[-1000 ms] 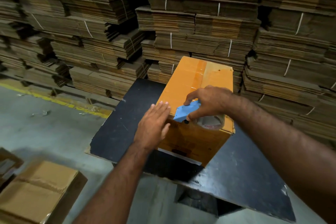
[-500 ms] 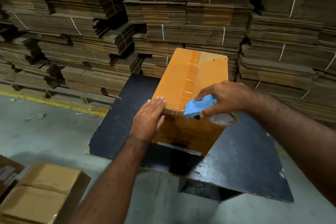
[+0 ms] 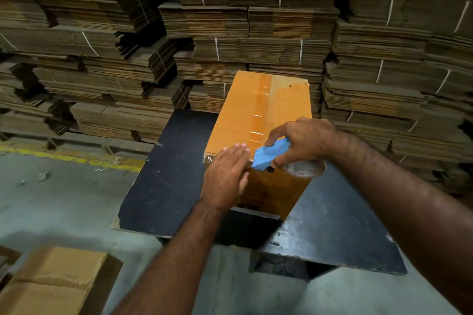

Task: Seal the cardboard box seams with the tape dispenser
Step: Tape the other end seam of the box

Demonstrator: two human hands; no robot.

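Orange-brown box (image 3: 245,115) upright on black table (image 3: 169,181), glossy tape strip down its top centre seam. Blue dispenser (image 3: 270,155) with tape roll (image 3: 304,169) at box's near top edge.

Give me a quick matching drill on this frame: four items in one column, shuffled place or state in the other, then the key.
Things:
1. tape dispenser
2. left hand
3. cardboard box
4. second box

Places or states:
A. on the floor, lower left
B. flat, fingers straight, on the box's near top edge
C. blue, gripped by the right hand
D. standing on the black table, tape strip along its top seam

Pairs: 1-C, 2-B, 3-D, 4-A
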